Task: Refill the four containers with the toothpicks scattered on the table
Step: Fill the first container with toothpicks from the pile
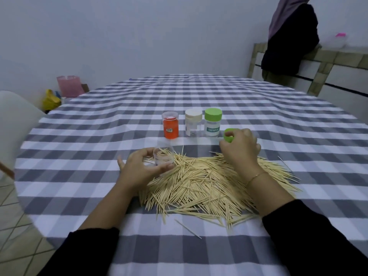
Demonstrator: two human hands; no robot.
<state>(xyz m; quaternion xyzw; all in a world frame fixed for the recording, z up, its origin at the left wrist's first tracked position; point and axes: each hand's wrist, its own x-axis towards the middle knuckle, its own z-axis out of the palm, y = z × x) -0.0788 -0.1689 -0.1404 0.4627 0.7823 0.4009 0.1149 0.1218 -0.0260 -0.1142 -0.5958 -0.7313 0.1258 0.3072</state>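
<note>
**Jar at pile's left edge, cap off**

Your left hand (139, 168) grips the open jar (163, 158), touching the toothpicks (209, 188) spread rightward mid-table. Right hand (240, 148) pinches the green cap (229, 135) at the pile's far edge. Most sticks lie roughly left-right: sweep them leftward into the jar

2 black long sleeves enter from the lower corners of the frame: the left sleeve (83, 253) ends mid-forearm, the right sleeve (316, 238) likewise. A thin gold bracelet (255, 176) circles the right wrist, right of centre.
</note>
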